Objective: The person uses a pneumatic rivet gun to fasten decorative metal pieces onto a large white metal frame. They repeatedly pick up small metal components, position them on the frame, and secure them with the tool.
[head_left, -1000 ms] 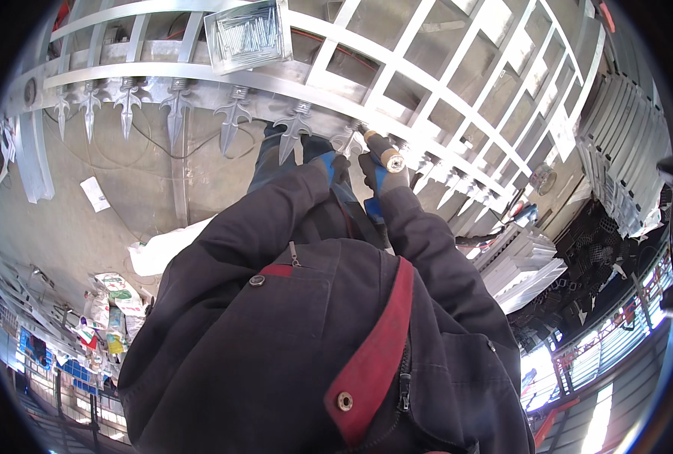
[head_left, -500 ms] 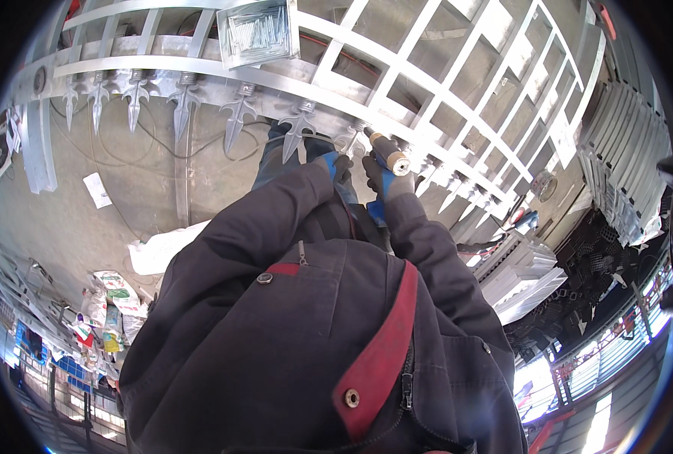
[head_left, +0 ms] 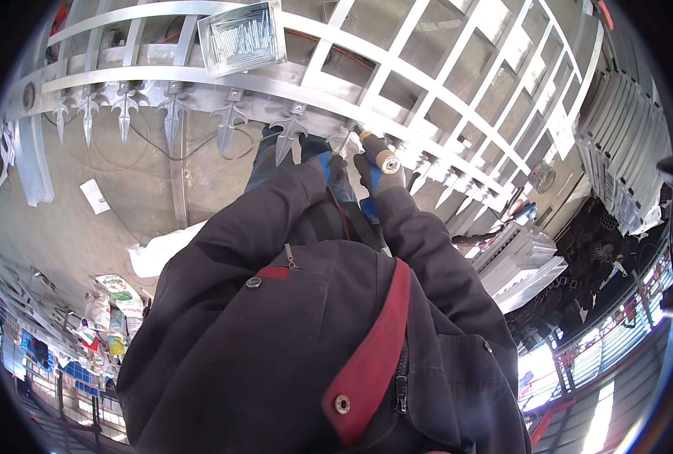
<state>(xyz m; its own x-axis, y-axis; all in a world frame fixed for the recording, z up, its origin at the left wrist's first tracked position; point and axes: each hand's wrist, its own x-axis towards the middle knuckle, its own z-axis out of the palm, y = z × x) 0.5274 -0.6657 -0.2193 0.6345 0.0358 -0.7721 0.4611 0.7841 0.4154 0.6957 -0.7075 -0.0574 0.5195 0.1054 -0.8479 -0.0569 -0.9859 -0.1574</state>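
My right hand [head_left: 374,175], in a blue and dark glove, is closed round a power drill [head_left: 386,160] with a tan, round-ended body. The drill's front end points away from me, toward the lower rail of a silver metal fence panel [head_left: 427,89]. My left hand [head_left: 337,168], also gloved, has its fingers curled at a spear-shaped finial [head_left: 341,138] on that rail, just left of the drill. The hand's underside is hidden, so its exact grip is unclear. More grey finials [head_left: 288,135] line the rail on both sides.
A clear-walled tray of long screws [head_left: 243,41] rests on the panel. Stacked metal bars [head_left: 616,151] stand at the right, with more pale lengths [head_left: 522,265] nearer me. Cables lie on the floor, and bags [head_left: 117,299] are at the left.
The whole view has shifted slightly, so the panel, tray and hands appear a little further left. Both hands keep their places at the finial and drill.
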